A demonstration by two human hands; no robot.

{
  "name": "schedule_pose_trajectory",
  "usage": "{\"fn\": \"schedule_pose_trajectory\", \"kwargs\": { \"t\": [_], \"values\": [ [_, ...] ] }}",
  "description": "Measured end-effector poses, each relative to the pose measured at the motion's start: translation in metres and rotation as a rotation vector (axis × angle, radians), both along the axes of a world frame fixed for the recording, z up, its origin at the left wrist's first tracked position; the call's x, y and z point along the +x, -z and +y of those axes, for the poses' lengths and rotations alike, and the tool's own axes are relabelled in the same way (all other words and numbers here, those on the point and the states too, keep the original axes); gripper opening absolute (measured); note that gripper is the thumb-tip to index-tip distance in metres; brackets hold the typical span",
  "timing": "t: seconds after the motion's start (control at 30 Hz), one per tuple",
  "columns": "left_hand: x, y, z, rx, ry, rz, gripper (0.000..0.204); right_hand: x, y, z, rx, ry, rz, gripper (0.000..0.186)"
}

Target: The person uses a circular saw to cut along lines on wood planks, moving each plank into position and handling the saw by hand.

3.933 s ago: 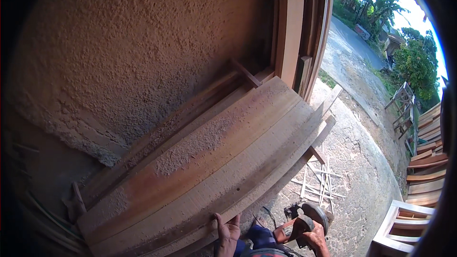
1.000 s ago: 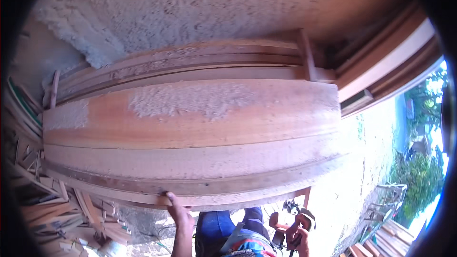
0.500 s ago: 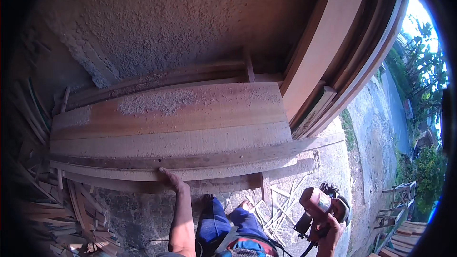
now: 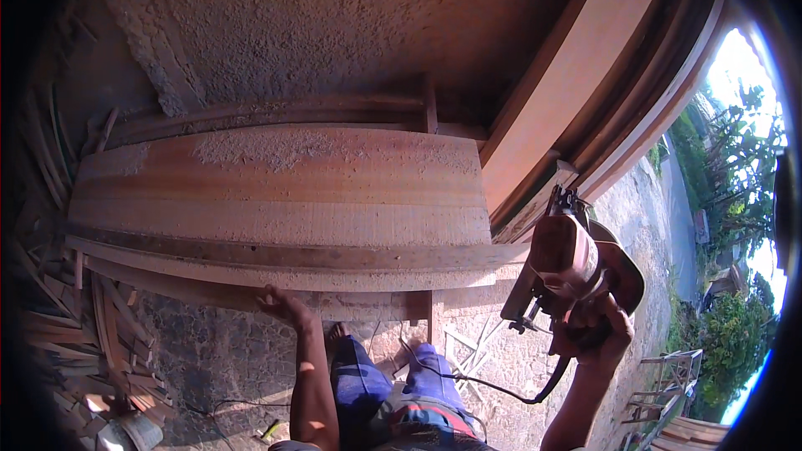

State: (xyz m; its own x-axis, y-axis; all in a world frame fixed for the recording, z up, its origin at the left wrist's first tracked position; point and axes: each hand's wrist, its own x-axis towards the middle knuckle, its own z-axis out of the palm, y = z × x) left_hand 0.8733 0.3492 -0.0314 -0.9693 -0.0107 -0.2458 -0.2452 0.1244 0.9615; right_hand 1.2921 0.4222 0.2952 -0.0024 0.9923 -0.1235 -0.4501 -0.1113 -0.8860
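Note:
My right hand [image 4: 603, 336] grips the rear handle of a corded circular saw [image 4: 568, 255] with a reddish motor housing. The saw is held up by the right end of the workbench boards, its base plate tilted on edge. A wide plank [image 4: 334, 188], sprinkled with sawdust, lies across the bench. Along its near side runs a long darker wooden strip [image 4: 368, 257], whose right end passes behind the saw. My left hand [image 4: 286, 307] is just off the near edge of the boards, fingers apart and holding nothing.
Long planks [image 4: 576, 58] lean at the back right beside a rough wall [image 4: 292, 25]. Offcuts [image 4: 109, 342] are heaped at the lower left. The saw's black cord [image 4: 501, 395] loops past my legs. Thin wood strips [image 4: 468, 347] lie on the stone floor.
My right hand has lifted the circular saw from low beside me up to the boards' right end. My left hand has come off the near board edge. The view has shifted slightly.

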Motion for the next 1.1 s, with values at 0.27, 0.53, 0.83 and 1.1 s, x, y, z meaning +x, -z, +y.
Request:
{"fn": "schedule_pose_trajectory", "kwargs": {
  "t": [0.27,0.53,0.83,1.1],
  "values": [
    [0.275,-0.088,0.007,0.236,1.826,0.393,0.075,0.019,0.011,0.122,0.021,-0.364,0.090,0.013],
    [0.324,-0.054,-0.028,-0.316,1.159,0.453,0.029,0.073,0.008,0.201,0.061,-0.502,-0.257,0.042],
    [0.284,0.003,-0.096,0.394,-0.416,-0.968,0.128,0.107,0.045,0.257,0.151,-0.822,-0.754,0.054],
    [0.242,-0.003,-0.003,0.278,-0.253,0.108,0.102,0.134,0.095,0.297,0.563,-0.999,-1.124,0.029]
  ]
}}
